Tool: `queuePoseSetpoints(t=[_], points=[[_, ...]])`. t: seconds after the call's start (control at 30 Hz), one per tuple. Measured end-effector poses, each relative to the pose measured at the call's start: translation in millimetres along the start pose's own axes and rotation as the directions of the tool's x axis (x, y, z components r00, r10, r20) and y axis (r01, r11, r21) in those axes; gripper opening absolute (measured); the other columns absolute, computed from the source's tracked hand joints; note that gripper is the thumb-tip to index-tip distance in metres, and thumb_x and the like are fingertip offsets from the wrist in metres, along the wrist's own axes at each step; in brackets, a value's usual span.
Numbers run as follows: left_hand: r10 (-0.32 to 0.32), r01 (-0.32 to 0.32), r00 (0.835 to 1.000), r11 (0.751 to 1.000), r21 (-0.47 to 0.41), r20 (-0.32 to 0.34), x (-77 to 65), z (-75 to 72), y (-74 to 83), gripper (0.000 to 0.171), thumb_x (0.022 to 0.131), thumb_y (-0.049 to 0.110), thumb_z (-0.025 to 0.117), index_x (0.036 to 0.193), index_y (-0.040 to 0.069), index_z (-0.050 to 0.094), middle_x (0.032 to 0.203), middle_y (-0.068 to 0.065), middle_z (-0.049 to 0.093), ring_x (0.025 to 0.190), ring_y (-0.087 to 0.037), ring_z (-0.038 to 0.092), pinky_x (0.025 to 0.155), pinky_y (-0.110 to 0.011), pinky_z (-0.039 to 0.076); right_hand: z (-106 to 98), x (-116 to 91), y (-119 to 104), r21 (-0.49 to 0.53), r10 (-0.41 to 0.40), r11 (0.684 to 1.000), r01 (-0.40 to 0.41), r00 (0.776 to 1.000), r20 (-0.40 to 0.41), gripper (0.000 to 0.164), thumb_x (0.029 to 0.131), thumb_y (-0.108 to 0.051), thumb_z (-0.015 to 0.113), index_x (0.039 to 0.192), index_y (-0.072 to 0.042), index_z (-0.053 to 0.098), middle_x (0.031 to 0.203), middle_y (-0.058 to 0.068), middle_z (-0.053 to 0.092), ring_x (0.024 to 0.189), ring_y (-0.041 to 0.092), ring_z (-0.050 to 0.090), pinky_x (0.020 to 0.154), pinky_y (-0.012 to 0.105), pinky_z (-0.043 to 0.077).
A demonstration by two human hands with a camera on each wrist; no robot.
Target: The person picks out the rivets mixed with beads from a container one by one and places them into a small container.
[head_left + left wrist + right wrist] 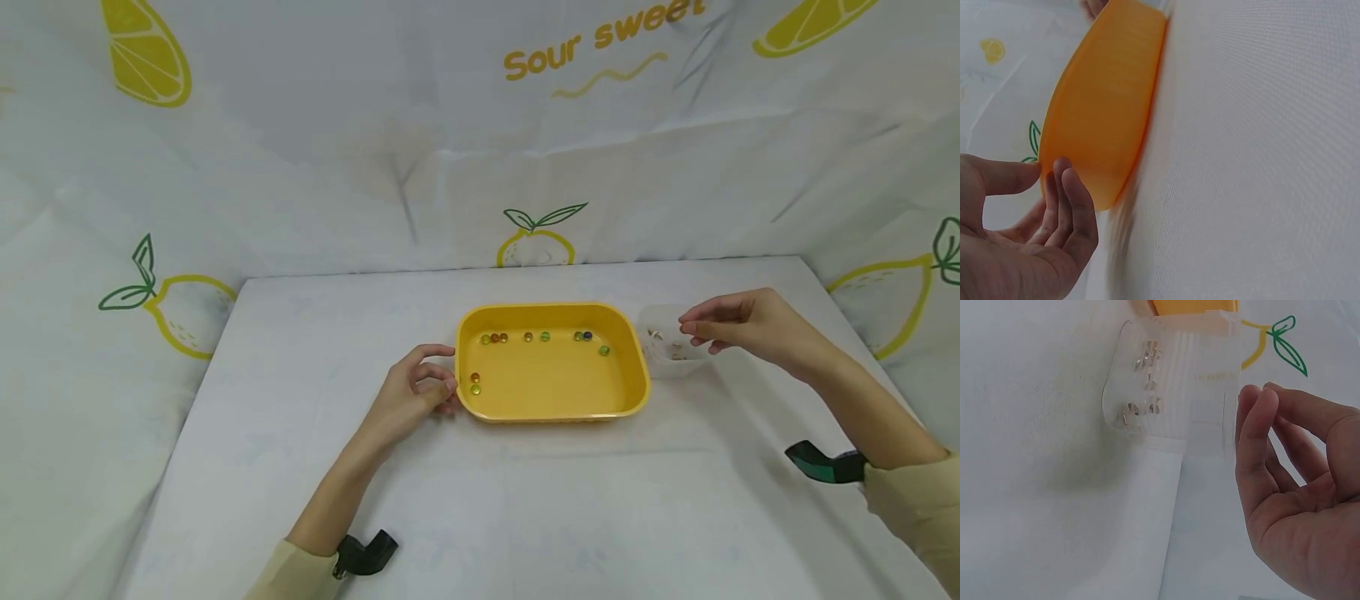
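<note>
A yellow tray on the white table holds several small glass marbles, most along its far side and two near its left end. Beside the tray's left end is my left hand. In the left wrist view its thumb tip meets the rim, and its bent fingers lie against the outer wall. Over the clear plastic box, right of the tray, my right hand brings thumb and fingertips together. I cannot tell whether something tiny is between them. Small shiny gold-coloured pieces lie in the box.
White cloth with lemon drawings hangs behind and beside the table. Black bands sit on both wrists, beside light sleeves. The clear box stands close against the tray's right end.
</note>
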State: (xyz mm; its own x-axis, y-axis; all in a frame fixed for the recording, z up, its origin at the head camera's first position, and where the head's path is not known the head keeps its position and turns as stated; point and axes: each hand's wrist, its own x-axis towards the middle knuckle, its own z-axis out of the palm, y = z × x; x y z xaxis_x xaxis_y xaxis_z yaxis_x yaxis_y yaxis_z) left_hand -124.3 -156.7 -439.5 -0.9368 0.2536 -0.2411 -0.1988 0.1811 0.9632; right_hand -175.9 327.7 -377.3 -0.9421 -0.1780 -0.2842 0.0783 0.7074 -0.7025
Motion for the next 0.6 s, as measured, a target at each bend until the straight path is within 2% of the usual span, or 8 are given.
queuePoseSetpoints(t=[0.6], points=[[0.004, -0.004, 1.000, 1.000, -0.001, -0.021, 1.0, -1.3, -4.5, 0.046, 0.101, 0.005, 0.065, 0.146, 0.014, 0.058, 0.105, -0.012, 0.071, 0.084, -0.026, 0.076, 0.079, -0.030, 0.068, 3.8, -0.8, -3.7, 0.045, -0.007, 0.999, 0.007, 1.000, -0.011, 0.040, 0.107, -0.025, 0.070, 0.135, 0.004, 0.069, 0.101, -0.022, 0.079, 0.091, 0.007, 0.079, 0.083, 0.018, 0.066]])
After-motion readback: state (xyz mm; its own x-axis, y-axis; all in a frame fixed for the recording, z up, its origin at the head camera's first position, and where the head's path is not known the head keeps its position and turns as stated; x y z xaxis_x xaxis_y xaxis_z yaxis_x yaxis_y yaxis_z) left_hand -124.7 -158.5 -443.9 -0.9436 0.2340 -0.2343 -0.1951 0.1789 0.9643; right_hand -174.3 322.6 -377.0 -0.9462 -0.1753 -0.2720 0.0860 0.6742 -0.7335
